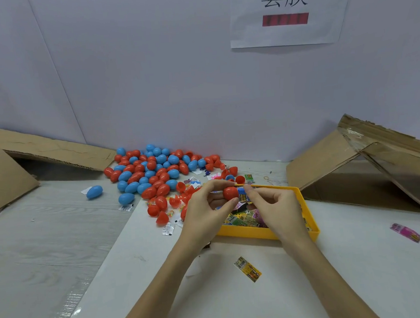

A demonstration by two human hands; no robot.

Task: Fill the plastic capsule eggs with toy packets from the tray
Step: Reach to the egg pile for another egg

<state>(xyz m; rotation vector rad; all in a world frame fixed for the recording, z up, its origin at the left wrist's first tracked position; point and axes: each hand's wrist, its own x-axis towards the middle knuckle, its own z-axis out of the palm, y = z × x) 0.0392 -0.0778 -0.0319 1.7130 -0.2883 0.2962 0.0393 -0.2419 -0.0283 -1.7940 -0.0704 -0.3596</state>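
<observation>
A lone glossy blue egg [94, 192] lies left of a heap of smooth red and blue plastic eggs [153, 171], too many to count. The left hand [207, 209] pinches one red capsule egg [230, 192] over the yellow plastic tray [262, 233] of crinkly printed packets [242, 218]; the right hand [274, 204] pinches a packet at the egg's mouth. Two stray packets lie on the table: a yellow packet [247, 269] and, farther right, a pink packet [405, 232].

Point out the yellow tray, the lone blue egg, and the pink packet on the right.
yellow tray [245, 232], head view, front wall.
lone blue egg [94, 192], head view, middle.
pink packet [405, 232], head view, middle.
</observation>
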